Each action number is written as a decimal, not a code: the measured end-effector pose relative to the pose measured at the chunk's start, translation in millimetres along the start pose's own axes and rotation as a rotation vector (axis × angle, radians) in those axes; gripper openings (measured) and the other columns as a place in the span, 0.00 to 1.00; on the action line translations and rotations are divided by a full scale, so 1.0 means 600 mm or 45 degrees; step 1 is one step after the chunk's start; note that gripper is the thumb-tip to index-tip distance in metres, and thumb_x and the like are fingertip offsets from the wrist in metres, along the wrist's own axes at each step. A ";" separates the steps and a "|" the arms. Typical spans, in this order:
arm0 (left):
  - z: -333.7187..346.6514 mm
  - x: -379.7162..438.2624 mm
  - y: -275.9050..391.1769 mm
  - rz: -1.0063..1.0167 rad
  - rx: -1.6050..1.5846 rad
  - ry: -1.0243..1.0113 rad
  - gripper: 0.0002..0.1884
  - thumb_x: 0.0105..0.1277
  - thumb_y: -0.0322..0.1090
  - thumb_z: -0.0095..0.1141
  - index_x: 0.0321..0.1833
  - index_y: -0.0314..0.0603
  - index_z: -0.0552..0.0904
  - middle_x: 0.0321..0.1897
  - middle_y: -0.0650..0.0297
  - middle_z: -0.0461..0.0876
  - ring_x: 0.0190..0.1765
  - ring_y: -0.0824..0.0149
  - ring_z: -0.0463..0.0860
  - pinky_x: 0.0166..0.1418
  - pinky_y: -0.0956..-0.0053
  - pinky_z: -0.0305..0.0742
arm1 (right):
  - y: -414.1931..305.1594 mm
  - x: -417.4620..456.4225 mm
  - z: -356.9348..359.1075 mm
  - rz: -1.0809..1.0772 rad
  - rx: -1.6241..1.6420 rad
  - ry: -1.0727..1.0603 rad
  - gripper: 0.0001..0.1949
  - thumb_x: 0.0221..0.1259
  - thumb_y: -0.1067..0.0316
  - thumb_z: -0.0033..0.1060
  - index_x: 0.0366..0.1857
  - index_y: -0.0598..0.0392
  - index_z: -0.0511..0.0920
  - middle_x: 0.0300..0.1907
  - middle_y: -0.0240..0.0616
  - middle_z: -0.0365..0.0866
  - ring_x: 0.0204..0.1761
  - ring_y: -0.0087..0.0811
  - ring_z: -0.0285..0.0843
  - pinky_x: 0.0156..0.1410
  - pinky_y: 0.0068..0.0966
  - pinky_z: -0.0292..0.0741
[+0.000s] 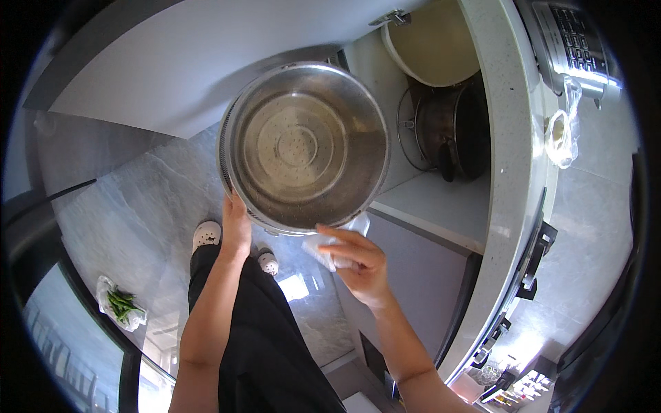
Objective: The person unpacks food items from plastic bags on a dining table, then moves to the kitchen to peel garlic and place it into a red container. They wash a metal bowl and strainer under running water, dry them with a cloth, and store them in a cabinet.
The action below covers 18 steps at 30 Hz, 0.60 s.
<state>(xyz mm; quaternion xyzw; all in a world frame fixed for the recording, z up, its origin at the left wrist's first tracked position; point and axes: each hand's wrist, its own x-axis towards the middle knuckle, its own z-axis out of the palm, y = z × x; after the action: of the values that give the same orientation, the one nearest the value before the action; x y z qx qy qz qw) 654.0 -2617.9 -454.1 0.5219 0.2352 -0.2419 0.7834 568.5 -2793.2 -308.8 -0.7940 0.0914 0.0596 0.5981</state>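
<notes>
A large, round stainless steel pot (297,147) is held up with its open top toward me. Small marks dot its inner bottom, and a patterned band runs along its left side. My left hand (237,227) grips the pot's lower left edge, with the fingertips partly hidden by it. In my right hand (359,263) is a white cloth or paper wipe (328,252). Its fingers are bent around the wipe at the pot's lower right rim. Part of the wipe passes behind the rim and fingers.
An open cabinet door (170,67) stands left of the cabinet shelf (439,199). Inside are a dark pot (454,131), a wire rack (408,124) and a pale container (434,41). The countertop edge (516,155) overhangs. A bag of green vegetables (122,305) lies lower left.
</notes>
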 end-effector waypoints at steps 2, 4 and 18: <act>-0.016 0.004 0.002 -0.038 -0.045 -0.043 0.39 0.69 0.59 0.48 0.75 0.43 0.56 0.71 0.63 0.61 0.70 0.66 0.62 0.73 0.66 0.54 | -0.020 0.004 -0.016 -0.035 0.055 0.086 0.16 0.53 0.86 0.53 0.43 0.59 0.84 0.52 0.42 0.82 0.44 0.29 0.81 0.48 0.21 0.74; -0.045 0.026 -0.030 -0.051 -0.213 -0.024 0.34 0.70 0.53 0.50 0.73 0.43 0.61 0.68 0.63 0.66 0.69 0.66 0.65 0.71 0.66 0.58 | -0.033 0.025 -0.051 0.021 0.152 0.295 0.17 0.55 0.84 0.51 0.46 0.58 0.83 0.49 0.43 0.83 0.44 0.28 0.81 0.49 0.22 0.74; -0.217 0.032 -0.072 0.161 0.412 -0.277 0.23 0.70 0.30 0.51 0.68 0.36 0.67 0.61 0.57 0.74 0.60 0.65 0.74 0.64 0.70 0.70 | 0.139 0.465 -0.249 0.566 0.665 1.048 0.24 0.61 0.46 0.63 0.47 0.58 0.75 0.38 0.36 0.73 0.40 0.34 0.73 0.43 0.36 0.74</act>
<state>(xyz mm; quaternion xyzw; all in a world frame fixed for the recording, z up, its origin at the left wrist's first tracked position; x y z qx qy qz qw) 626.7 -2513.7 -541.0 0.6254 0.0740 -0.2819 0.7238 820.8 -2979.6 -402.9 -0.5380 0.4959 -0.1562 0.6635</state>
